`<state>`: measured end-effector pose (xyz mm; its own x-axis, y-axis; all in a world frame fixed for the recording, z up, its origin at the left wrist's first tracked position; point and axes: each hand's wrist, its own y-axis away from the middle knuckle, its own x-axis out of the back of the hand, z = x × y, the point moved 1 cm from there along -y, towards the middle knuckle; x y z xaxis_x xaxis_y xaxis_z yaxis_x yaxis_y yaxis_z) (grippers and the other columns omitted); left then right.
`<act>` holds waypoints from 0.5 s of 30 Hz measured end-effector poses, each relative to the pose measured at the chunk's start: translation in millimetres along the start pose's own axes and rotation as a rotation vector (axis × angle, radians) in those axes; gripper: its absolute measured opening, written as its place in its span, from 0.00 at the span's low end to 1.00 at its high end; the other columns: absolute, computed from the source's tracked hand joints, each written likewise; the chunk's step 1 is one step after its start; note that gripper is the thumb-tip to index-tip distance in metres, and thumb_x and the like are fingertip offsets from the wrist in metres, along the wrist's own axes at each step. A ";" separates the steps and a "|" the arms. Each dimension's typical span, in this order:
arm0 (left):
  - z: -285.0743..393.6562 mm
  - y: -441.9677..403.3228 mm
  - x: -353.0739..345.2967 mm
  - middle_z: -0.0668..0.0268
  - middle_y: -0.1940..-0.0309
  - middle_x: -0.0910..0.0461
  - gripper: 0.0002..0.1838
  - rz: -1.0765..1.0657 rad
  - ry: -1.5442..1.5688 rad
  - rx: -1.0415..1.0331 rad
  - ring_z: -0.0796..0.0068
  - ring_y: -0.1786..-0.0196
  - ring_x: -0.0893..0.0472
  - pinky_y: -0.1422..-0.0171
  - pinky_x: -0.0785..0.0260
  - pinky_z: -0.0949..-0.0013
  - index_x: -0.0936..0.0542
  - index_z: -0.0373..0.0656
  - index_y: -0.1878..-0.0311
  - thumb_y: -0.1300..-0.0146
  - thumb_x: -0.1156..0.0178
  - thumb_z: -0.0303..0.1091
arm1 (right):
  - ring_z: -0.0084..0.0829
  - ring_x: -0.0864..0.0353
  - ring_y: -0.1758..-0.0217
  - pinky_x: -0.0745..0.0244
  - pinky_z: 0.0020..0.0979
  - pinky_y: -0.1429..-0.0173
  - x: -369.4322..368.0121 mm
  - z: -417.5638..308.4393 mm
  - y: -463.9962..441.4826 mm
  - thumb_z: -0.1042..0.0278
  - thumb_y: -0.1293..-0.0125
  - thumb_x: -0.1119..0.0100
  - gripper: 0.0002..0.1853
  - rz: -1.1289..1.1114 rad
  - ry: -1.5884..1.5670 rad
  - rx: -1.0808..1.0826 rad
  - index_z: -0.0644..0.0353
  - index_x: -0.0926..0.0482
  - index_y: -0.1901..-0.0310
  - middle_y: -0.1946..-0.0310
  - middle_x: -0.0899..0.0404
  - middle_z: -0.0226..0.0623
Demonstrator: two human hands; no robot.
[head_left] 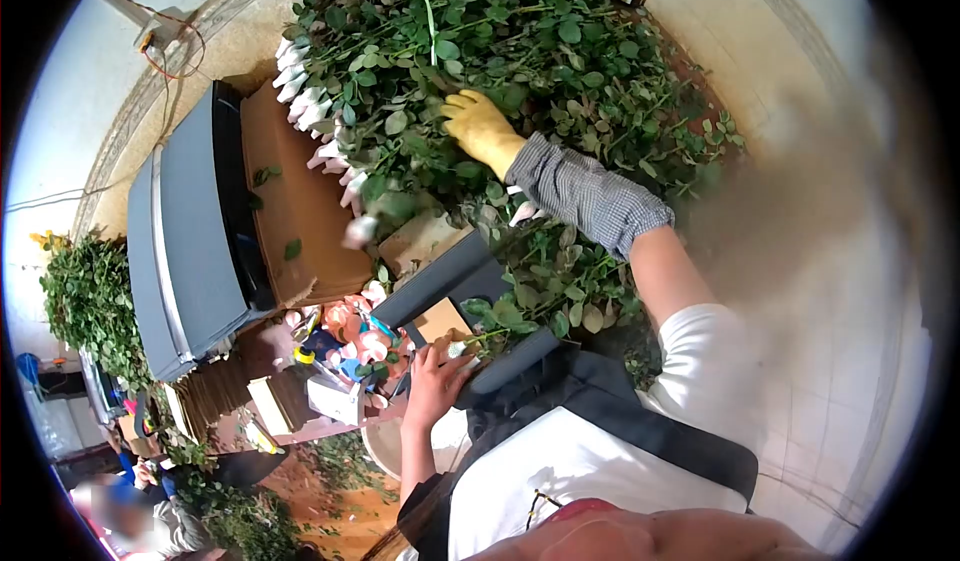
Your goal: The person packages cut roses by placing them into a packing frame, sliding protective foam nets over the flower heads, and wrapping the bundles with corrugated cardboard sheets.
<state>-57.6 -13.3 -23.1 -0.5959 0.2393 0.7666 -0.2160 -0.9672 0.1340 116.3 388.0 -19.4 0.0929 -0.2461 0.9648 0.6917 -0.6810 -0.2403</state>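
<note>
My left hand [437, 386] is bare, low in the middle of the view. Its fingers are closed round a rose [458, 350] with a pale bud in a net sleeve; leafy stems trail right of it. My right hand [485, 131], in a yellow glove with a grey checked cuff, lies over the big heap of leafy rose stems [560, 91], fingers stretched and slightly apart. White-sleeved rose buds [320, 121] line the heap's left edge. Below them a blurred rose [361, 230] hangs over a cardboard-topped surface.
Beside the heap stands a large grey box-like board stack [190, 231] with brown cardboard [290, 211]. Pink petals and small tools [355, 336] lie beyond my left hand. A white bucket [385, 446] is underneath. Another person [130, 521] works at lower left, near more greenery [95, 296].
</note>
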 end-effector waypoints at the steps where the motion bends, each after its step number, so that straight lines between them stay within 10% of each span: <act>1: 2.2 0.3 0.4 0.62 0.31 0.29 0.17 0.002 -0.071 -0.013 0.49 0.34 0.32 0.29 0.37 0.49 0.12 0.57 0.47 0.40 0.31 0.36 | 0.28 0.26 0.34 0.42 0.34 0.22 6.0 -10.2 -6.1 0.71 0.36 0.42 0.11 0.087 -0.059 0.037 0.43 0.14 0.57 0.46 0.18 0.22; 6: 2.5 -2.0 2.7 0.61 0.37 0.26 0.20 -0.001 -0.107 -0.033 0.54 0.39 0.26 0.36 0.33 0.53 0.16 0.53 0.41 0.37 0.32 0.38 | 0.31 0.21 0.68 0.19 0.27 0.61 30.5 6.7 -12.4 0.77 0.33 0.46 0.12 -0.482 0.121 -0.223 0.46 0.15 0.58 0.68 0.18 0.32; 7: 4.0 -3.3 3.0 0.61 0.37 0.26 0.20 0.003 -0.104 -0.038 0.54 0.39 0.26 0.36 0.33 0.53 0.16 0.53 0.41 0.37 0.32 0.38 | 0.32 0.15 0.68 0.17 0.32 0.63 1.0 33.9 -8.0 0.70 0.32 0.45 0.10 -0.322 0.285 -0.013 0.58 0.14 0.66 0.65 0.14 0.36; 9: 5.8 -1.9 5.5 0.61 0.41 0.25 0.23 0.036 -0.079 0.028 0.54 0.40 0.25 0.37 0.33 0.53 0.19 0.50 0.39 0.38 0.32 0.38 | 0.32 0.15 0.60 0.19 0.35 0.55 -19.2 82.5 23.3 0.75 0.35 0.46 0.11 0.091 0.254 -0.098 0.51 0.13 0.66 0.67 0.14 0.29; 13: 1.1 -1.6 1.4 0.57 0.43 0.26 0.29 0.133 -0.057 -0.067 0.49 0.40 0.27 0.36 0.33 0.52 0.21 0.46 0.39 0.45 0.26 0.36 | 0.36 0.15 0.55 0.22 0.34 0.45 16.0 92.4 36.9 0.74 0.33 0.48 0.11 -0.023 0.248 -0.249 0.55 0.13 0.63 0.66 0.14 0.35; 14: -2.3 -0.5 -2.1 0.55 0.44 0.27 0.31 0.139 0.003 -0.040 0.48 0.41 0.27 0.36 0.32 0.52 0.21 0.45 0.38 0.47 0.25 0.34 | 0.37 0.17 0.51 0.25 0.34 0.40 24.8 78.3 37.0 0.71 0.33 0.48 0.11 0.114 -0.571 -0.510 0.56 0.13 0.63 0.62 0.14 0.37; 15: -4.4 -1.6 -2.6 0.55 0.44 0.27 0.31 0.149 0.005 -0.043 0.48 0.41 0.27 0.36 0.32 0.52 0.21 0.45 0.38 0.47 0.25 0.34 | 0.37 0.19 0.47 0.29 0.35 0.34 45.5 61.4 36.4 0.68 0.32 0.47 0.11 0.084 -0.524 -0.401 0.58 0.13 0.61 0.56 0.16 0.38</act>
<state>-59.1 -12.0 -28.1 -0.6274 0.0943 0.7729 -0.1583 -0.9874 -0.0080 189.6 394.4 22.3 0.5409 -0.0103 0.8411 0.3560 -0.9031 -0.2400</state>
